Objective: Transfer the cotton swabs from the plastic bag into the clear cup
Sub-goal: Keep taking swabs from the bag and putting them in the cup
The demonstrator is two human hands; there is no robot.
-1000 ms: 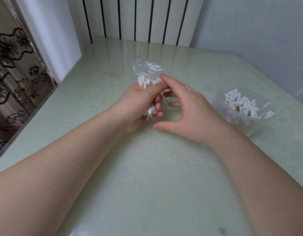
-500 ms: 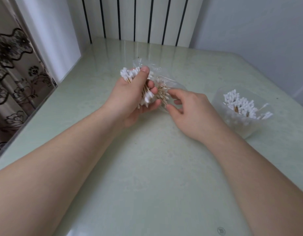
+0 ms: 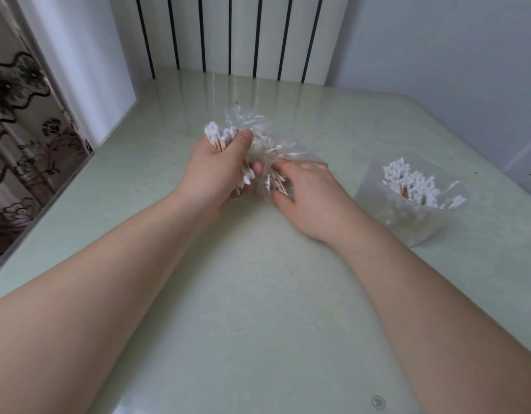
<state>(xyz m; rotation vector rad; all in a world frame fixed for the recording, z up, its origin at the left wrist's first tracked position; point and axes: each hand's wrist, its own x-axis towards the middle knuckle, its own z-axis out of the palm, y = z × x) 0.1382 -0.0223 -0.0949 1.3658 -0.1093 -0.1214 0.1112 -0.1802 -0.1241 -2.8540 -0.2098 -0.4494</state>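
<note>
Transfer is partly complete: the cup (image 3: 376, 210) at the right holds a thick cluster of swabs (image 3: 407, 182), more lie in the bag (image 3: 258, 132), and a bundle (image 3: 221, 137) appears clear of the bag but is not yet in the cup. The left hand (image 3: 216, 174) grips that bundle in a closed fist, white tips protruding above the thumb. The right hand (image 3: 312, 192), just beside the left and well apart from the cup, pinches the bag between thumb and fingers, over the sticks inside

White-tipped cotton swabs (image 3: 221, 135), pale green table (image 3: 258, 294), curtain (image 3: 22, 115) (dark floral print).
</note>
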